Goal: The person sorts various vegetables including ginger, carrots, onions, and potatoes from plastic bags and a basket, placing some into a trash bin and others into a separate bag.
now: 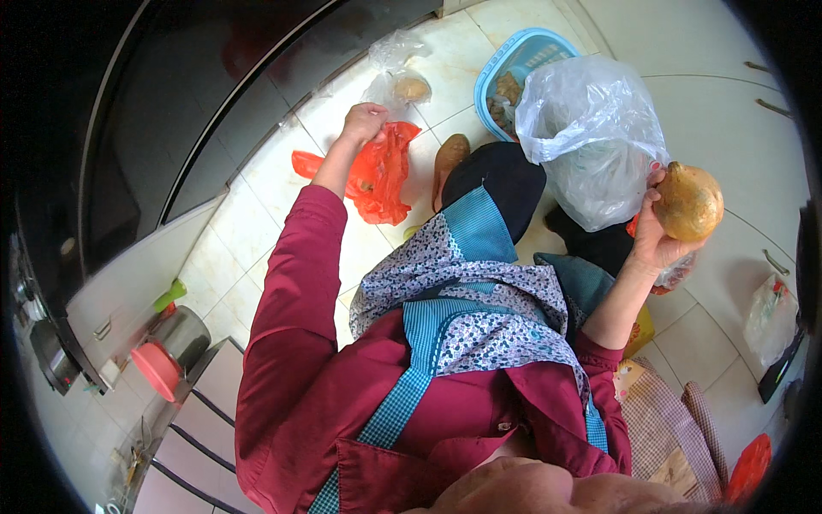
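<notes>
My left hand (366, 123) reaches out over the tiled floor, its fingers closed at the upper edge of a crumpled red plastic bag (384, 177). Just beyond those fingers a clear plastic bag (393, 51) lies with a round tan item (411, 89) in it. On the other side, my right hand (652, 234) holds up a large round yellow-brown squash or similar produce (691, 202), its stubby tip pointing up. Beside that hand a large clear plastic bag (591, 128) bulges at my right knee, its contents hard to make out.
A light blue plastic basket (486, 83) with brown knobbly pieces stands ahead. Dark glossy panels (192, 96) rise at left, near a steel pot (183, 334) and pink basin (156, 371). Pale cabinets (713, 128) line the right, where a small clear bag (770, 318) hangs.
</notes>
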Motion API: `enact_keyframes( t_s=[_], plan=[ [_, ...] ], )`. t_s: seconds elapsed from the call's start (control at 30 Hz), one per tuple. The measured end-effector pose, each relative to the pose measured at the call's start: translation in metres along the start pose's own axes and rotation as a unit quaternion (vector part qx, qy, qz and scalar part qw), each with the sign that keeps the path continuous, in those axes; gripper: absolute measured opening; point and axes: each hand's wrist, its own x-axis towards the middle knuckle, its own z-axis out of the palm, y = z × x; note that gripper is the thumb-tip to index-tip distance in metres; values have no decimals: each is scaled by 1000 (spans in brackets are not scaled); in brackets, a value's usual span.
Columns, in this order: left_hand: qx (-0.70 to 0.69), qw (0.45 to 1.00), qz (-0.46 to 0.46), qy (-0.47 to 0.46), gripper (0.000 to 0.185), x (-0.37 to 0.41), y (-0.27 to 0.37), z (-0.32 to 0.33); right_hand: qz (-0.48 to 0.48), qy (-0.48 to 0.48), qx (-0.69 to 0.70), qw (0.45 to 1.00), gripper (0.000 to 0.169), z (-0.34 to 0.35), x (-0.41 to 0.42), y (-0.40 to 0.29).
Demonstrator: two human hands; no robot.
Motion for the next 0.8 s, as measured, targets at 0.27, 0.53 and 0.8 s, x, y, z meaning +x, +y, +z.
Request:
enact_keyframes(
  t_s=[0.27,0.53,0.8],
  plan=[
    [232,959,-6,160,86,46,-36,5,-21,-30,28,999,86,-2,-4,-21],
    [270,953,11,135,102,84,-35,26,-118,16,52,992,87,-22,-12,-74],
    [135,988,-37,59,98,103,-33,44,-165,55,70,982,92,-48,-8,-91]
  ],
)
